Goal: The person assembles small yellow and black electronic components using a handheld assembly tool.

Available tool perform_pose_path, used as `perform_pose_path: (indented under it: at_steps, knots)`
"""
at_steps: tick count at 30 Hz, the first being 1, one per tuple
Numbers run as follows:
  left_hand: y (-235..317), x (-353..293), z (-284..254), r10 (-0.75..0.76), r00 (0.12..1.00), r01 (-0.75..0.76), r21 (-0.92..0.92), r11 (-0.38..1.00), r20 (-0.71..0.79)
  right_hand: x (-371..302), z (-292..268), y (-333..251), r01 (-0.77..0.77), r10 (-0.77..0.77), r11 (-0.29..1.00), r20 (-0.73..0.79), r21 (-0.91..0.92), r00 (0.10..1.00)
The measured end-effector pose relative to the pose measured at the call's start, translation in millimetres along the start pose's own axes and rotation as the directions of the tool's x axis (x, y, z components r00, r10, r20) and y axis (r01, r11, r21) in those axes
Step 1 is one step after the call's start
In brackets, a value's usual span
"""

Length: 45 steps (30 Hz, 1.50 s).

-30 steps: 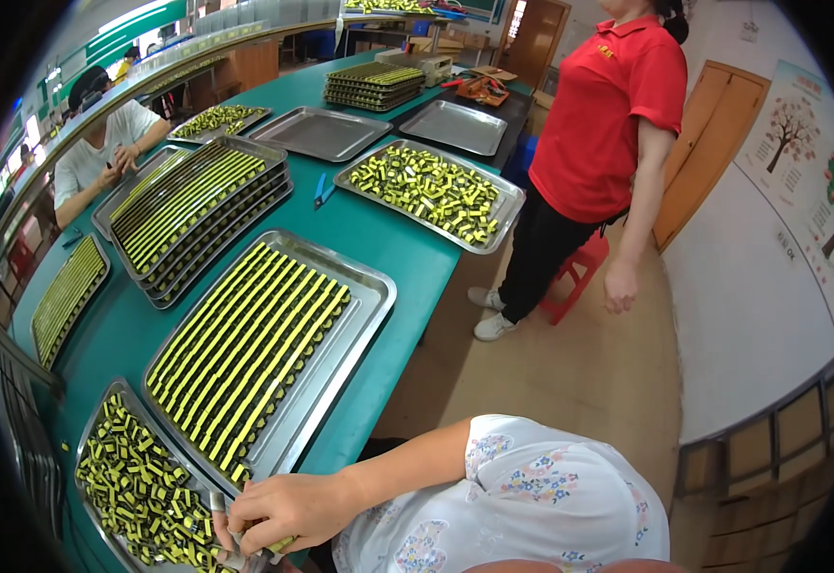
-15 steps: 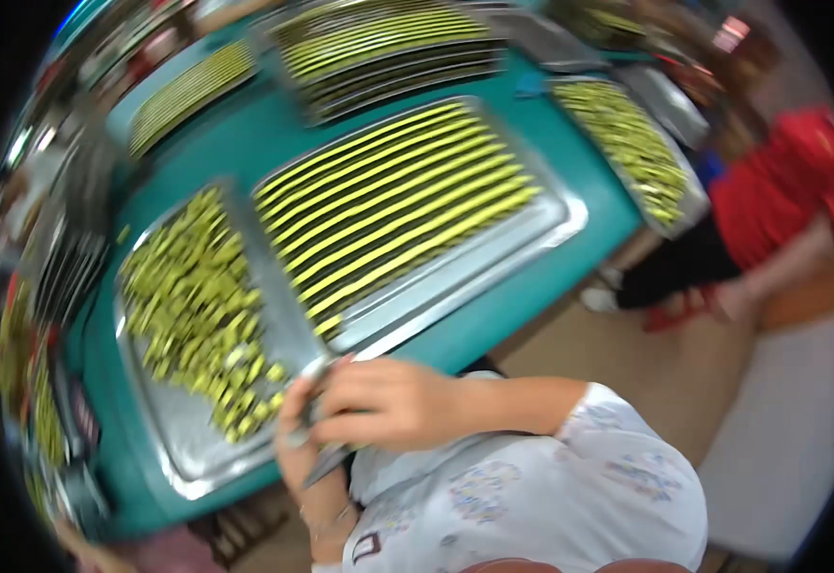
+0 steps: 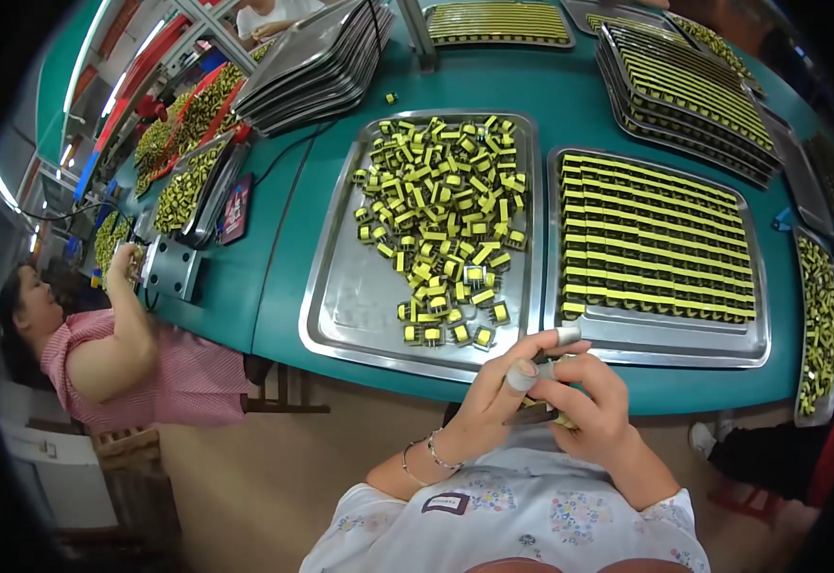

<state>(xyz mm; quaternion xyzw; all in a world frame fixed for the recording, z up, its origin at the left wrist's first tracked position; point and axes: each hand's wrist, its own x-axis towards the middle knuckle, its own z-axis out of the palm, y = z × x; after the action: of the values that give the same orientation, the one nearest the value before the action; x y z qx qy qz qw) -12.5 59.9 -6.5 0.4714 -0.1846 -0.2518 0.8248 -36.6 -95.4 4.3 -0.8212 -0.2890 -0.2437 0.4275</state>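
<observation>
My left hand (image 3: pixel 489 399), with pale finger covers on its fingertips and bracelets at the wrist, meets my right hand (image 3: pixel 591 401) in front of the table edge. Between their closed fingers is a small yellow-taped transformer (image 3: pixel 562 418), mostly hidden. Whether they hold more than one piece I cannot tell. Just beyond, a steel tray (image 3: pixel 350 336) carries a loose heap of yellow-and-black transformers (image 3: pixel 445 205). To its right, another steel tray (image 3: pixel 670 350) holds the same transformers in straight rows (image 3: pixel 660 244), with a bare strip along its near side.
Stacked filled trays (image 3: pixel 694 95) stand at the back right, and a pile of trays (image 3: pixel 312 72) at the back left. A metal post (image 3: pixel 420 38) rises from the green table (image 3: pixel 283 248). At left a co-worker (image 3: pixel 121 353) handles a metal fixture (image 3: pixel 170 269). Another filled tray (image 3: pixel 818 325) lies far right.
My view has swung to the left and sharpened, bringing the co-worker into sight. My hands stay together, with the fingers rearranged; a grey pointed shape below them no longer shows clearly.
</observation>
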Motion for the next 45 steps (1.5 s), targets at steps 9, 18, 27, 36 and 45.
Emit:
perform_pose_path:
  at_steps: [9, 18, 27, 36, 45]
  knots:
    - [25.7, -9.8, -41.4, 0.275, 0.906, -0.101, 0.467, 0.879, -0.321, -1.5, -42.0, -2.0, -0.253, 0.244, 0.966, -0.142, -0.047, 0.959]
    - [63.0, -28.0, -99.5, 0.316, 0.912, 0.219, 0.962, 0.165, -0.262, -6.6, -46.4, 33.9, -0.446, 0.422, 0.882, -0.166, -0.152, 0.891]
    - [50.8, -21.3, -102.4, 0.354, 0.892, 0.21, 0.952, 0.225, -0.28, 3.5, -19.5, 47.5, -0.441, 0.427, 0.824, -0.12, -0.357, 0.896]
    - [64.3, -32.0, -107.0, 0.33, 0.851, 0.26, 0.873, 0.412, -0.409, 3.3, -10.8, 45.9, -0.455, 0.419, 0.792, -0.18, -0.407, 0.89]
    - [65.1, -41.1, -110.8, 0.345, 0.865, 0.213, 0.888, 0.407, -0.366, 3.4, -9.2, 41.8, -0.5, 0.474, 0.773, -0.167, -0.39, 0.864]
